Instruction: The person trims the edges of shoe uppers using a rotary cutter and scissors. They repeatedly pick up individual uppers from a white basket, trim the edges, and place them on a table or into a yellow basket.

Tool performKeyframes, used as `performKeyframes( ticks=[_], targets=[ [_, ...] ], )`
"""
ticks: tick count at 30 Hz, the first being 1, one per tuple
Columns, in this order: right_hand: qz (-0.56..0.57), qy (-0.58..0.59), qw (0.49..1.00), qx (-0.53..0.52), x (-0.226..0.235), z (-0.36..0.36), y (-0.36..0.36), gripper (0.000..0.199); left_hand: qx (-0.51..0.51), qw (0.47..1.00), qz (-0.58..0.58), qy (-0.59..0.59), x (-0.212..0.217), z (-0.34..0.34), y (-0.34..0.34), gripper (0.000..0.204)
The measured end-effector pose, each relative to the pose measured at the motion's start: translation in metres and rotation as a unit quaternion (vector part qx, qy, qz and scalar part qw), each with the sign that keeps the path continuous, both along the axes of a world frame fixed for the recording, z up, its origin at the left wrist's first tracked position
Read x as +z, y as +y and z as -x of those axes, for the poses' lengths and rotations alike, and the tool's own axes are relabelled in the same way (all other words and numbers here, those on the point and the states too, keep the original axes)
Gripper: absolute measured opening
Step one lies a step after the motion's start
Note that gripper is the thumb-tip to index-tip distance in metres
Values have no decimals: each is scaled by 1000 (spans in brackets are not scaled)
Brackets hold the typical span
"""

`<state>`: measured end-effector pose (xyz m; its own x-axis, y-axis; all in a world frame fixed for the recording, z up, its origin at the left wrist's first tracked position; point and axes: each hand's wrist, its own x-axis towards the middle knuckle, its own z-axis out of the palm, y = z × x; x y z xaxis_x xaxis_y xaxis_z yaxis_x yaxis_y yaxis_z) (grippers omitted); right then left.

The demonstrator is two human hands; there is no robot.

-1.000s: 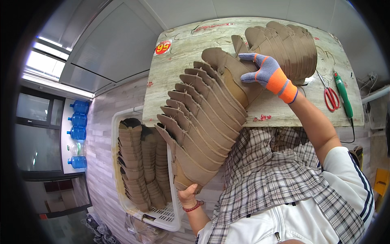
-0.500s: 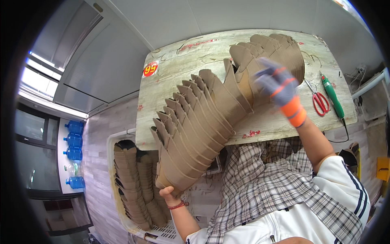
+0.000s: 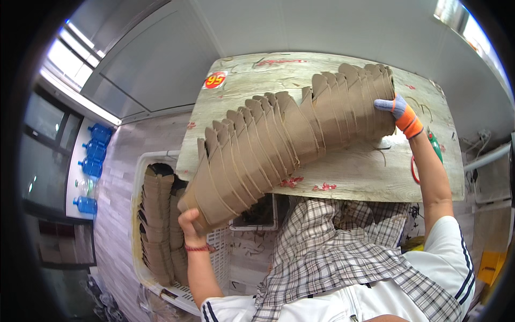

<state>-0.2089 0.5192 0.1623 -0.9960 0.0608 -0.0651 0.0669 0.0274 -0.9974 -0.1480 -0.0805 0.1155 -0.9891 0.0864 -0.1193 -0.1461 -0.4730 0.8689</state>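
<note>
A long nested stack of brown cardboard sleeves (image 3: 279, 134) stretches in an arc from lower left to upper right above a pale wooden table (image 3: 354, 177). My left hand (image 3: 190, 222), bare with a red wrist band, grips the stack's lower end beyond the table's near edge. My right hand (image 3: 399, 112), in a blue and orange glove, presses against the stack's far end over the table. Both hands carry the stack between them.
A white plastic crate (image 3: 142, 166) at the left holds more brown cardboard stacks. Red-handled scissors (image 3: 414, 169) and a green-handled tool (image 3: 435, 147) lie on the table's right side. A checked cloth covers my lap. Blue water bottles (image 3: 94, 155) stand far left.
The stack has swung flatter and stretched further right over the table. My right hand moved right with the far end; my left hand stays on the lower end.
</note>
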Motion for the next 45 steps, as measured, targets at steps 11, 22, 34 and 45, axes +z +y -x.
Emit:
performKeyframes(
  ticks=[11,22,34,45],
  targets=[
    [198,20,971,132,-75,-24,-18,69,-149,987,-58,-1,19,59,-20,82],
    [166,31,984,-61,-172,-16,128,16,-104,977,-186,6,-57,18,17,90],
    [-452,363,801,151,-140,23,133,43,-134,989,-3,-60,0,29,4,47],
    [-470,365,796,108,-120,-1,195,45,-175,973,-148,5,-19,46,30,49]
  ],
)
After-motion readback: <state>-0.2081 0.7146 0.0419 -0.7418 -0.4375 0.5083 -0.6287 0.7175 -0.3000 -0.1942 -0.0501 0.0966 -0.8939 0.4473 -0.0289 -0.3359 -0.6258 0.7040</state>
